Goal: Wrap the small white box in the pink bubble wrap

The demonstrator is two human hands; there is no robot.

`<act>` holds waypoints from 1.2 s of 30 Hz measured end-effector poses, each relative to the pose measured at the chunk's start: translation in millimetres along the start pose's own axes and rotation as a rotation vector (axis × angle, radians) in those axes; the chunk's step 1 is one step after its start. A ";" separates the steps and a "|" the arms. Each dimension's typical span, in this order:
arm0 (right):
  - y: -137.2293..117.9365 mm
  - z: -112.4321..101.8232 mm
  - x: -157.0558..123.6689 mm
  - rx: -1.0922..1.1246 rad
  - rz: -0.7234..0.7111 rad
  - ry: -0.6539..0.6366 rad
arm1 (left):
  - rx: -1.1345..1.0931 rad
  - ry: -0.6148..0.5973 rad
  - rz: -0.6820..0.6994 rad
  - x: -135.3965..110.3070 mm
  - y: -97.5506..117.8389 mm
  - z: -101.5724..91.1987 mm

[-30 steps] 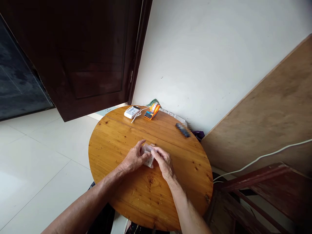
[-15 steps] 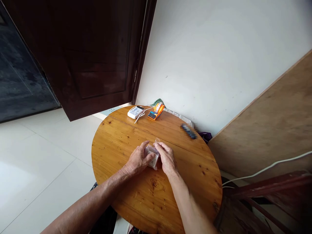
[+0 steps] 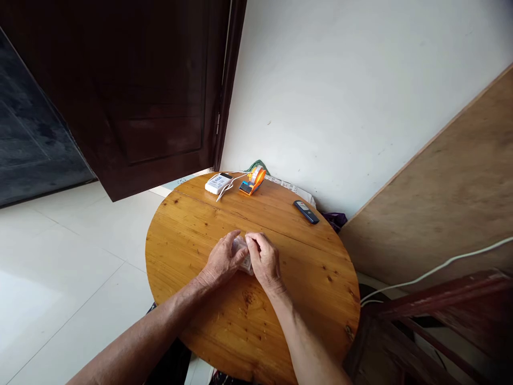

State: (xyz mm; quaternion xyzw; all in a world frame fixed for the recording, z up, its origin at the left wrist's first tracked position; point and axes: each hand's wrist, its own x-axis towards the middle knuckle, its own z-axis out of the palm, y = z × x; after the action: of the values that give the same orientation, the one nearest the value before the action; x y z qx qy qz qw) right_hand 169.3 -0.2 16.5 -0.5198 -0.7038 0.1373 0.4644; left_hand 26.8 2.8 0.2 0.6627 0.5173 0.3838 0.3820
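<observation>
A small box wrapped in clear plastic [image 3: 242, 248] lies on the wooden table, partly covered by both hands. My left hand [image 3: 223, 255] grips it from the left, with the thumb across its top and the fingers around the far side. At the packet's right edge, my right hand [image 3: 265, 262] is closed in a pinch, its fingertips touching the wrapping near the far corner. The small clear strip, seemingly tape, seen in those fingertips a moment ago is now hidden by them.
The round wooden table [image 3: 180, 256] carries an orange tape dispenser [image 3: 252, 182], a white box-shaped device [image 3: 218, 183] with a white cable, and a dark handset-like object [image 3: 306, 212]. A dark door [image 3: 160, 107] stands behind on the left, and a white wall [image 3: 340, 96] beyond.
My right hand has moved its pinched fingers down onto the packet's edge, and the clear strip has gone from sight. The whole view has shifted slightly; my left hand keeps its hold.
</observation>
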 end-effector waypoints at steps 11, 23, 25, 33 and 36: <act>13.6 3.3 3.4 -0.112 -0.036 0.024 | -0.087 -0.014 0.093 -6.4 0.1 -5.9; 15.9 1.5 9.5 0.151 0.204 -0.014 | -0.018 -0.077 0.148 -7.5 7.5 -13.7; 12.4 0.0 8.6 0.167 0.213 -0.023 | -0.035 -0.079 0.123 -6.6 7.7 -13.9; 4.4 -5.8 2.1 0.086 0.126 -0.036 | -0.044 -0.067 0.133 -4.6 4.4 -11.4; 6.1 -9.8 4.0 0.102 0.129 -0.048 | -0.049 -0.062 0.132 -3.6 3.1 -10.9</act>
State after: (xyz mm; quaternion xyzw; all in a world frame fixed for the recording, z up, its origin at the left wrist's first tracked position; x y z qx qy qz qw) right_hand 180.6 3.0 19.6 -0.5362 -0.6719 0.2150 0.4634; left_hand 17.6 -0.1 7.1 0.6975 0.4509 0.3997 0.3879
